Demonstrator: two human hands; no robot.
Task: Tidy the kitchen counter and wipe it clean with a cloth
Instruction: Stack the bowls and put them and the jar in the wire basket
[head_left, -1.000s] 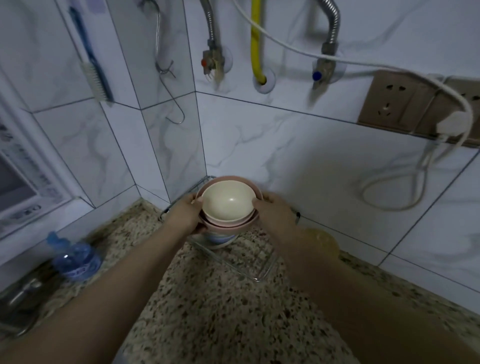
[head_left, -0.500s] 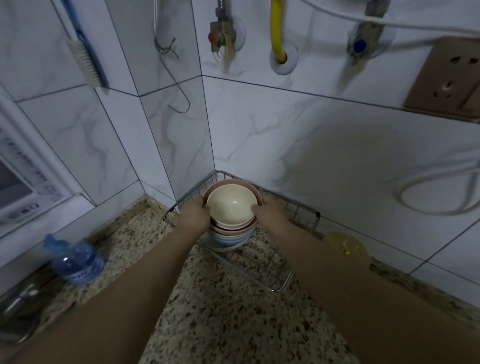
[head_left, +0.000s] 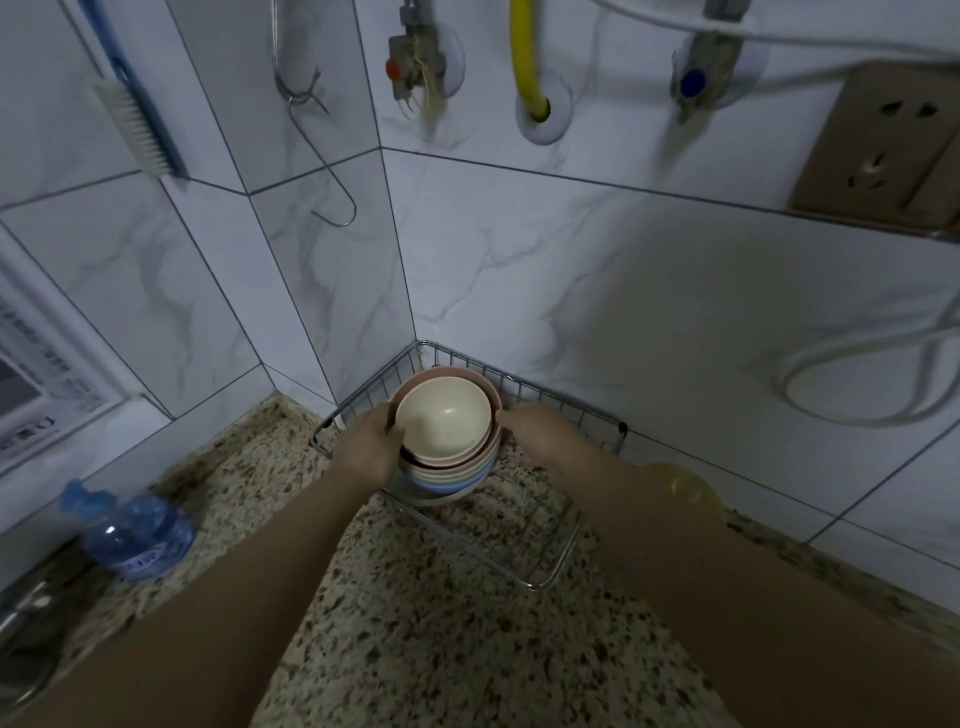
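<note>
A stack of nested bowls (head_left: 444, 421), cream on top with pink, blue and pale ones under it, sits in the back corner of a wire rack (head_left: 563, 551) on the speckled granite counter (head_left: 415, 623). My left hand (head_left: 366, 447) grips the stack's left side. My right hand (head_left: 535, 431) presses against its right side. Both hands reach into the rack, and the stack's base looks close to or on the rack floor.
A blue plastic bottle (head_left: 132, 530) lies at the left by the wall. A yellow round object (head_left: 683, 486) sits behind my right forearm. A brush (head_left: 137, 124), a wire hook (head_left: 332, 208), pipes and a socket (head_left: 878, 150) hang on the tiled walls. A metal pot edge (head_left: 21, 623) shows lower left.
Both hands have carried the bowl stack down and back into the rack's corner. The view has shifted so the rack shows more fully.
</note>
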